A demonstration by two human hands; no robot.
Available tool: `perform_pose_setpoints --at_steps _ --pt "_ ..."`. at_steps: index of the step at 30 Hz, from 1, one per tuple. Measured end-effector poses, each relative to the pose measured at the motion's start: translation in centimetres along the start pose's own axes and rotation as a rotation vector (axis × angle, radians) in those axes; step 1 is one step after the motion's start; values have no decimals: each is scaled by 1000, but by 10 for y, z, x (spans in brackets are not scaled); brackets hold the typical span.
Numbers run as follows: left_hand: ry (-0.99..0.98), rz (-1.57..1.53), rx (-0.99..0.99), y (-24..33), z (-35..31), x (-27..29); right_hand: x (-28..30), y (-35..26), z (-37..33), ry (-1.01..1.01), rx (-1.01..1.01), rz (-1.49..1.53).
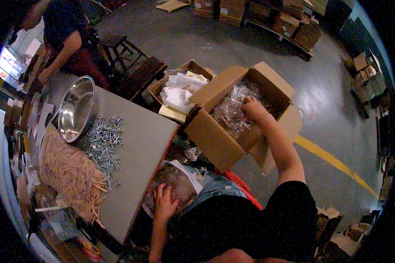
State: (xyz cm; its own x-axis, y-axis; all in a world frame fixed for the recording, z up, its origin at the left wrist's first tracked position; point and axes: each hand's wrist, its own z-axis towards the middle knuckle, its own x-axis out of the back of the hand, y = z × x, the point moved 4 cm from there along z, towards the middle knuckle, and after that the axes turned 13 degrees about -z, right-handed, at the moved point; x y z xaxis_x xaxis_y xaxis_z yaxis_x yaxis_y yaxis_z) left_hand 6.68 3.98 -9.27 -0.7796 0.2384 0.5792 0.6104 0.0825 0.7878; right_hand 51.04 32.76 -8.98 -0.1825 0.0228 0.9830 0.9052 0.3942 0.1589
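My right hand (253,109) reaches into an open cardboard box (217,131), over a heap of small clear plastic packets (237,98). Its fingers are curled together at the heap; what they hold, if anything, is too small to make out. Close to my lap, my left hand (165,202) lies with spread fingers on a clear plastic bag (180,184) with a white edge and brownish contents. On the table (142,127) to my left lie a pile of silver screws (104,140) and a bag of thin wooden sticks (70,164), some spilling out of its mouth.
A shiny metal bowl (77,109) sits tilted behind the screws. White papers (180,92) fill another carton beyond the table's corner. At the far left a person (70,39) stands by the table, near a dark stool (118,48). Stacked cartons (289,24) sit on a pallet at the back.
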Motion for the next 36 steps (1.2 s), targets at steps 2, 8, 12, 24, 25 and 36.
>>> perform_pose_setpoints --at_steps 2,8,12,24,25,36 --pt "2 -20 17 5 -1 2 31 1 -5 -64 -114 168" --pt "17 3 12 10 -1 2 93 -23 -31 -63 -406 1219" --pt "33 -16 3 0 -4 0 135 -48 -43 36 -419 1340" --pt "128 -28 10 38 -1 20 217 -99 -70 196 -238 1376" --pt "140 -25 10 43 -1 22 220 -103 -72 211 -236 1405" --pt "73 -335 -192 130 27 52 235 -157 -76 93 -33 1305"
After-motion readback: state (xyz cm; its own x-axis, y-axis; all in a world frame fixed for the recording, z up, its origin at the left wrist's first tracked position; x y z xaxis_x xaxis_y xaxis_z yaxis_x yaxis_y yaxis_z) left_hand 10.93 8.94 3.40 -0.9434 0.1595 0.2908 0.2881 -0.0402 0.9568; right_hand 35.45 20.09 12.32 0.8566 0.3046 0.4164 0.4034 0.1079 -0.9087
